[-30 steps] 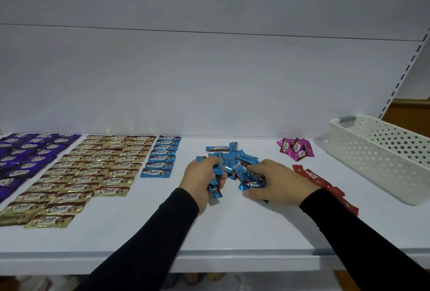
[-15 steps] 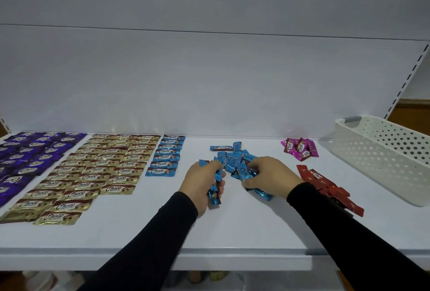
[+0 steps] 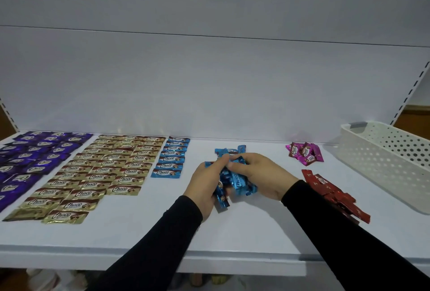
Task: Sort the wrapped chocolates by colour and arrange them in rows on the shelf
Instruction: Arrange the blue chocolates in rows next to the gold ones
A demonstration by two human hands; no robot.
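Both hands mid-frame: left hand (image 3: pixel 206 183) and right hand (image 3: pixel 260 175) grip blue chocolates (image 3: pixel 237 180); sorted rows at left, white basket (image 3: pixel 386 162) far right.

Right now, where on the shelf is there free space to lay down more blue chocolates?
Bare shelf lies between the blue column and the loose blue pile that both hands, left hand and right hand, hold. The front strip is also bare. It is crowded left, with gold rows, and right, by red wrappers.

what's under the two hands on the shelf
A loose heap of blue chocolates, gripped by the left hand and right hand. How many lie beneath the palms is hidden.
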